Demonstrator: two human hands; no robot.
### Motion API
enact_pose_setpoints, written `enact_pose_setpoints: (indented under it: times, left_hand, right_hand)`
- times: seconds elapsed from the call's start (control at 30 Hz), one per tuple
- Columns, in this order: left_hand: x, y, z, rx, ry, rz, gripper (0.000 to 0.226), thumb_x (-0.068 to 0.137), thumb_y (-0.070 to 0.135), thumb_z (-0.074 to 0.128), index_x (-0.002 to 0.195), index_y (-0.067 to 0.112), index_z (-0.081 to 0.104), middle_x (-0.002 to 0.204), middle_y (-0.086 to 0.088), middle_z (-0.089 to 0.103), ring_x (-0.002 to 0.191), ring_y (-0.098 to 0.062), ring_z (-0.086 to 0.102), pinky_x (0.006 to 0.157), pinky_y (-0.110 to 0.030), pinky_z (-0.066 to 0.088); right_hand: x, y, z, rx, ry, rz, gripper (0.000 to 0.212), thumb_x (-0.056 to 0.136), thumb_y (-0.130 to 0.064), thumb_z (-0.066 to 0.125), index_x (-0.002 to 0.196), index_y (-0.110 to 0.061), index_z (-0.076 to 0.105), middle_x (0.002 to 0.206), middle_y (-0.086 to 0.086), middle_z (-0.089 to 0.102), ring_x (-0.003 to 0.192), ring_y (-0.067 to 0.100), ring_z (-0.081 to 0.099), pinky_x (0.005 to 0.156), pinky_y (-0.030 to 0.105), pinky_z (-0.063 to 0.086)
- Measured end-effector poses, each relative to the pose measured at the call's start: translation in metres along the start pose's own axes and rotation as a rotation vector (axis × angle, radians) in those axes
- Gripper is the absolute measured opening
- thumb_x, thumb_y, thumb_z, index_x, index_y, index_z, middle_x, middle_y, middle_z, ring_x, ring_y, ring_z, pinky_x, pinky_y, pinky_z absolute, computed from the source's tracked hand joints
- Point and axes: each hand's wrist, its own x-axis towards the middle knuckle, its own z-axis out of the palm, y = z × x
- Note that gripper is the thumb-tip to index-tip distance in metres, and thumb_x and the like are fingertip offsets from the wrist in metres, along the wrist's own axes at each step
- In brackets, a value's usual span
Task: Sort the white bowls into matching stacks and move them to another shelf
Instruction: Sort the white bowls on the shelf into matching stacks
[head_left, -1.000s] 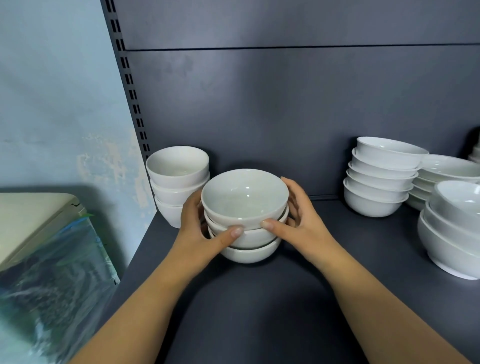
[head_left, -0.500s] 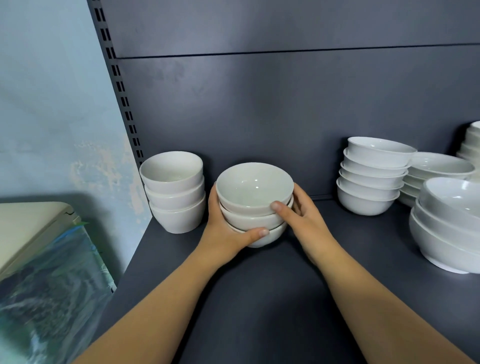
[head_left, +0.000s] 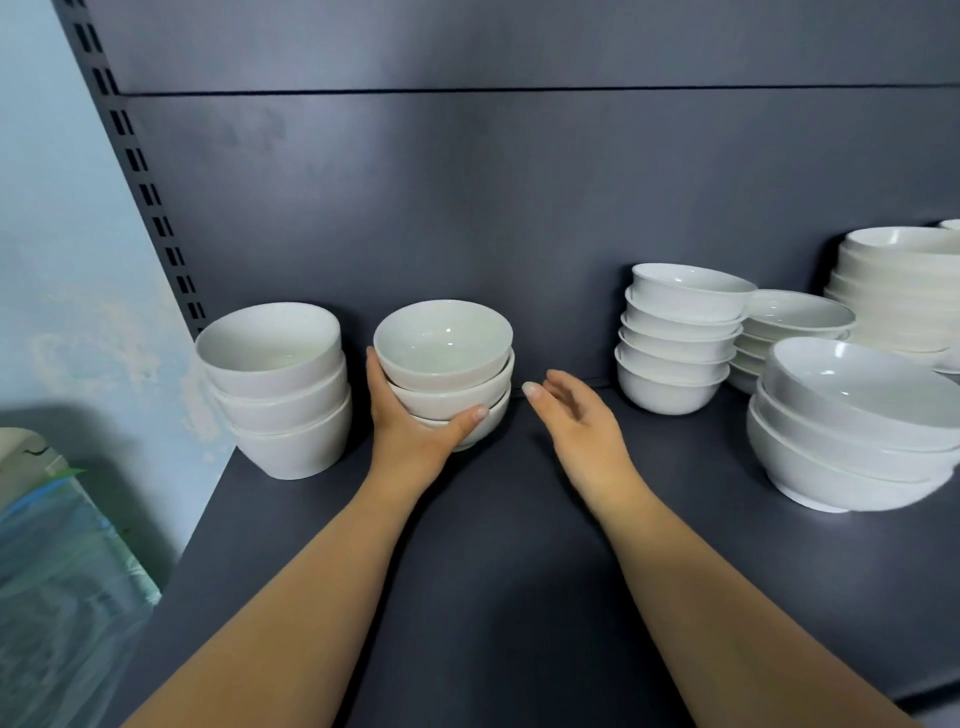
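A stack of three small white bowls (head_left: 444, 358) stands on the dark grey shelf (head_left: 498, 545), close to the back panel. My left hand (head_left: 410, 426) wraps its left side, thumb across the front of the lowest bowl. My right hand (head_left: 582, 421) hovers just right of the stack, fingers spread, touching nothing. A stack of three taller white cups-like bowls (head_left: 280, 389) sits to the left, almost touching my left hand.
To the right stand a stack of several medium bowls (head_left: 675, 338), shallow dishes (head_left: 795, 322) behind, three large bowls (head_left: 857, 431) in front, and a tall pile (head_left: 904, 291) at the far right. A plastic-covered object (head_left: 62, 571) lies beyond the shelf's left edge.
The three-bowl stack was pushed back toward the rear panel beside the left stack. My right hand has let go of it and drawn off to the right; my left hand still holds it.
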Motion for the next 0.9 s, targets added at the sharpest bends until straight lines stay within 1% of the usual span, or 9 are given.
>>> enact_pose_setpoints:
  times: [0.1,0.2,0.33,0.47,0.53,0.6,0.67,0.8,0.9]
  left_hand:
    - [-0.005,0.005,0.000,0.028,0.035,-0.013,0.126,0.058,0.019,0.086,0.146,0.018,-0.005,0.154,0.003,0.009,0.140,-0.010,0.012,0.114,-0.026,0.013]
    - [-0.018,0.016,-0.001,0.156,0.065,0.056,0.121,0.064,0.025,0.082,0.146,0.014,-0.006,0.155,-0.001,-0.001,0.142,-0.011,0.002,0.114,-0.024,0.006]
    - [-0.046,0.043,0.010,0.340,0.080,0.385,0.106,0.068,0.051,0.066,0.145,0.017,0.002,0.150,-0.005,-0.002,0.141,-0.017,-0.001,0.113,-0.016,0.000]
    - [-0.082,0.073,0.058,0.354,-0.120,0.567,0.089,0.073,0.052,0.056,0.142,0.023,0.008,0.148,-0.002,0.001,0.139,-0.014,0.002,0.113,-0.021,0.007]
    - [-0.097,0.088,0.087,0.323,-0.261,0.517,0.091,0.075,0.049,0.061,0.144,0.022,0.008,0.148,0.004,0.003,0.138,-0.007,0.004,0.111,-0.010,0.003]
    - [-0.110,0.100,0.120,0.274,-0.435,0.387,0.095,0.077,0.043,0.068,0.145,0.020,0.006,0.149,0.012,0.006,0.138,-0.002,0.006,0.106,-0.004,0.003]
    - [-0.116,0.105,0.151,0.211,-0.532,0.213,0.094,0.077,0.039,0.069,0.146,0.020,0.008,0.151,0.010,0.013,0.135,0.000,0.013,0.107,-0.011,0.011]
    - [-0.117,0.105,0.191,0.003,-0.571,-0.041,0.102,0.059,0.051,0.076,0.141,0.033,0.018,0.144,0.013,0.030,0.133,-0.005,0.030,0.109,-0.027,0.028]
    - [-0.124,0.100,0.201,-0.058,-0.579,-0.077,0.102,0.054,0.055,0.076,0.138,0.043,0.019,0.142,0.017,0.036,0.130,-0.004,0.036,0.108,-0.035,0.034]
  right_hand:
    - [-0.018,-0.014,-0.019,-0.027,0.089,-0.098,0.039,0.085,-0.022,0.064,0.122,-0.016,0.055,0.124,-0.001,0.057,0.105,0.002,0.052,0.085,0.010,0.039]
    - [-0.043,-0.026,-0.055,-0.109,0.162,-0.267,0.027,0.082,-0.020,0.066,0.106,-0.029,0.058,0.110,-0.008,0.060,0.104,0.004,0.055,0.092,0.012,0.041]
    - [-0.065,-0.033,-0.117,-0.286,0.373,-0.511,0.028,0.081,-0.025,0.069,0.104,-0.031,0.055,0.108,-0.015,0.055,0.106,0.000,0.050,0.093,0.005,0.034]
    - [-0.068,-0.024,-0.182,-0.458,0.574,-0.587,0.058,0.076,-0.045,0.055,0.118,-0.005,0.056,0.122,0.006,0.052,0.115,0.008,0.040,0.095,0.000,0.023]
    - [-0.062,-0.014,-0.207,-0.430,0.595,-0.493,0.078,0.067,-0.052,0.059,0.129,-0.005,0.046,0.136,0.013,0.041,0.127,0.014,0.032,0.099,0.003,0.019]
    - [-0.054,-0.005,-0.229,-0.333,0.518,-0.309,0.095,0.060,-0.050,0.065,0.139,-0.010,0.033,0.147,0.008,0.027,0.135,0.015,0.024,0.104,0.010,0.017]
    - [-0.046,0.003,-0.242,-0.199,0.366,-0.142,0.100,0.058,-0.052,0.064,0.143,-0.019,0.023,0.151,0.001,0.023,0.138,0.013,0.024,0.112,0.026,0.021]
    - [-0.032,0.018,-0.252,0.144,0.017,-0.073,0.103,0.046,-0.058,0.080,0.133,-0.024,0.037,0.134,-0.004,0.051,0.123,0.014,0.050,0.106,0.045,0.038]
    - [-0.028,0.022,-0.252,0.170,-0.015,-0.080,0.094,0.047,-0.057,0.081,0.127,-0.026,0.043,0.125,-0.006,0.058,0.116,0.013,0.056,0.102,0.045,0.042]
